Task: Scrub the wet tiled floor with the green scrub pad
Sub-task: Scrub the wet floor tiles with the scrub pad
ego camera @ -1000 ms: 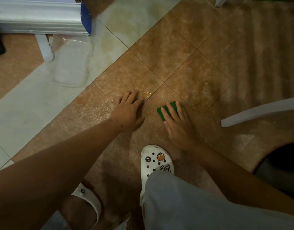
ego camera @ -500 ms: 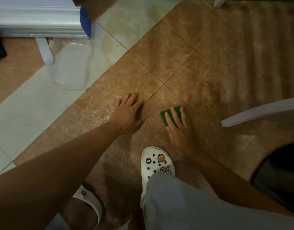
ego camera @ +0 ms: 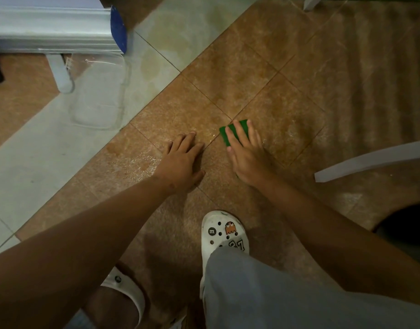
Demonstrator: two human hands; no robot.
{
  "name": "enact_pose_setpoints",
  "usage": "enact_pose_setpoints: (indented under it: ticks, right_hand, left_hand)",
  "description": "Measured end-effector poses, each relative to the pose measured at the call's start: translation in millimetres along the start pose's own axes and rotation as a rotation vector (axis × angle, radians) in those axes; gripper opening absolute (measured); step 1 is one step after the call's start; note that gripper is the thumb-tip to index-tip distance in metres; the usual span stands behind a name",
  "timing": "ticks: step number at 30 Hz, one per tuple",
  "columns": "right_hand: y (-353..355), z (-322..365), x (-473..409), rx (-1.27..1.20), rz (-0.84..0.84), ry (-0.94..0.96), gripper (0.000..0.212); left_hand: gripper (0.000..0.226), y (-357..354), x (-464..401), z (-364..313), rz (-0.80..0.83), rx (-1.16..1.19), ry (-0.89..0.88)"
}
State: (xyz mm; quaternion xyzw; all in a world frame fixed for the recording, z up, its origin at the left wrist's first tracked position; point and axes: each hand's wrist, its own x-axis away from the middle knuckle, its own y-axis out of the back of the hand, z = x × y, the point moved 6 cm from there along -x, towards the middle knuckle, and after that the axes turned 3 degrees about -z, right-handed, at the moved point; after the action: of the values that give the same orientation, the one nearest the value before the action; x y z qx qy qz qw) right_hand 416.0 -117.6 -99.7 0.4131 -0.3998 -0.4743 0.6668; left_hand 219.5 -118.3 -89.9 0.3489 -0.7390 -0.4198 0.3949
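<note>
The green scrub pad [ego camera: 228, 132] lies flat on the wet brown tiled floor [ego camera: 247, 77], near a grout crossing. My right hand [ego camera: 248, 154] presses down on it with fingers spread over its top, so only its far and left edges show. My left hand [ego camera: 182, 160] rests flat on the tile just to the left of the pad, fingers apart, holding nothing. Water glistens on the tile around both hands.
A clear plastic container [ego camera: 99, 91] lies on the pale tile strip at upper left, beside a grey-white appliance [ego camera: 54, 27] on a leg. A white chair leg [ego camera: 372, 160] crosses at the right. My white clog [ego camera: 224, 233] stands just behind the hands.
My right hand has pushed the pad forward, away from me, after drawing it back a little. The left hand stays planted on the tile.
</note>
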Motion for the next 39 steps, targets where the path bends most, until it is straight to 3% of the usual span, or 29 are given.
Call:
enact_pose_setpoints:
  ticks: [10, 21, 32, 39]
  right_hand:
    - [-19, -7, 102, 0.023, 0.001, -0.076, 0.053]
    - [4, -29, 28, 0.012, 0.04, -0.085, 0.054]
    - [-19, -10, 116, 0.069, -0.029, -0.134, 0.055]
    - [-7, -17, 71, 0.051, 0.011, -0.125, 0.054]
  left_hand:
    - [0.09, 11, -8, -22, 0.044, -0.129, -0.008]
    - [0.081, 3, -31, -28, 0.061, -0.142, -0.032]
    - [0.082, -3, -31, -24, 0.022, -0.148, -0.05]
    - [0.085, -5, -33, -24, 0.028, -0.122, -0.047]
